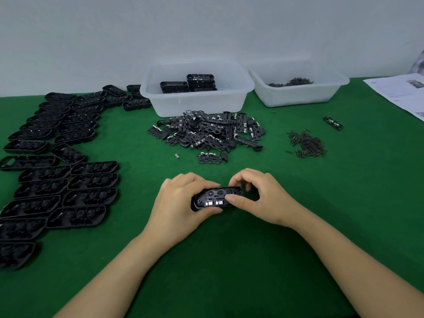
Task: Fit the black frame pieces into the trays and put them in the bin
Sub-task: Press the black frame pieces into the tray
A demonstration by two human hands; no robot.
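Observation:
A black oblong tray [214, 198] with a black frame piece lying in it sits just above the green table, held between both hands. My left hand [181, 203] grips its left end, thumb along the near edge. My right hand [254, 198] curls round its right end, thumb pressing on the frame piece. A heap of loose black frame pieces [206, 131] lies behind, with one single piece [212, 157] nearer. Many empty black trays [57, 166] lie in rows at the left. A clear bin [197, 88] at the back holds several filled trays.
A second clear bin [298, 84] at the back right holds small dark screws. A loose pile of screws [307, 144] and one stray frame piece [333, 123] lie on the right. Printed paper sheets [399, 92] cover the far right corner. A small metal clip [177, 155] lies near the heap.

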